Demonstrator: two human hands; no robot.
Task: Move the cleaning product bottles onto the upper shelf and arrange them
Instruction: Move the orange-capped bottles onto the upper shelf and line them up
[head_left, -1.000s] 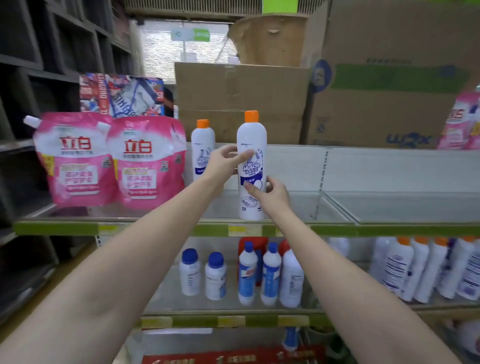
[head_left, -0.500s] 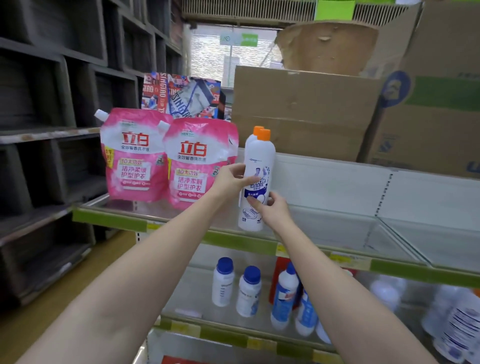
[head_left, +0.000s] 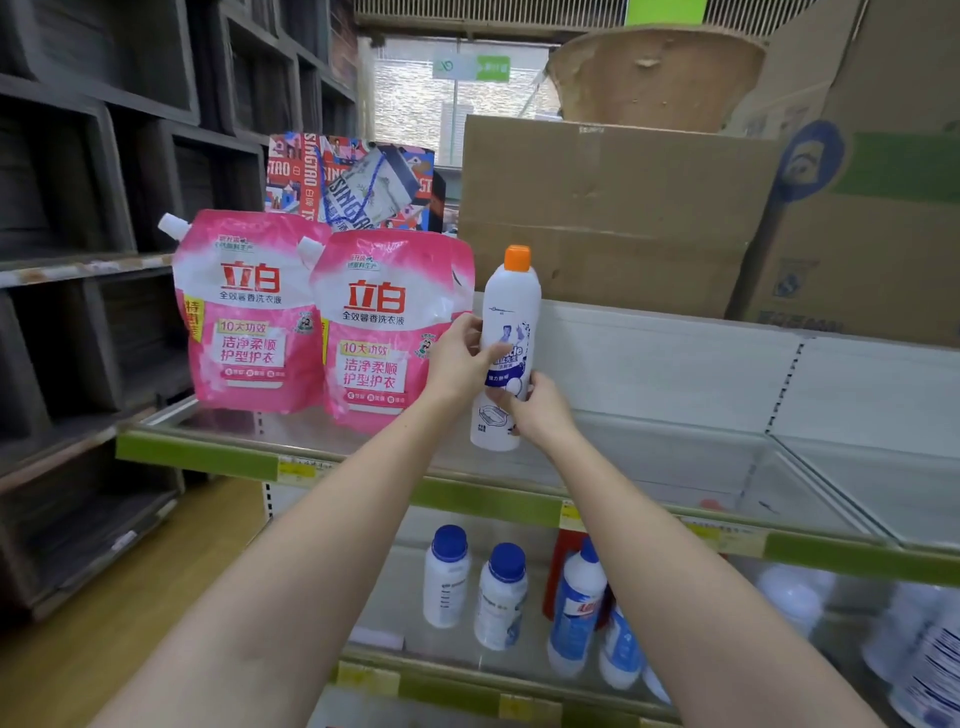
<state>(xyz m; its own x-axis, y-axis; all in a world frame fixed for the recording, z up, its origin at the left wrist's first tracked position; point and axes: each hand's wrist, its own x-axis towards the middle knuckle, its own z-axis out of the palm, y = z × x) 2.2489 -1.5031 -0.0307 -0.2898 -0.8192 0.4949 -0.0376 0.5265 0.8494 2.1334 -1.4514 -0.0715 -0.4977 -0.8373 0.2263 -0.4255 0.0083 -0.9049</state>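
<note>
Both hands clasp a white cleaning bottle (head_left: 506, 353) with an orange cap, upright on the upper shelf (head_left: 644, 457): left hand (head_left: 460, 364) curled round its left side, right hand (head_left: 535, 410) gripping lower on its right, with pink detergent pouches (head_left: 322, 322) just left of the left hand.

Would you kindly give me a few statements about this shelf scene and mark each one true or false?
1. Both hands hold the orange-capped bottle. True: left hand, right hand.
2. The bottle lies flat. False: it is upright.
3. Two pink pouches stand to the bottle's left on the upper shelf. True.
4. The lower-shelf bottles beneath have orange caps. False: the blue-capped bottles are there.
</note>
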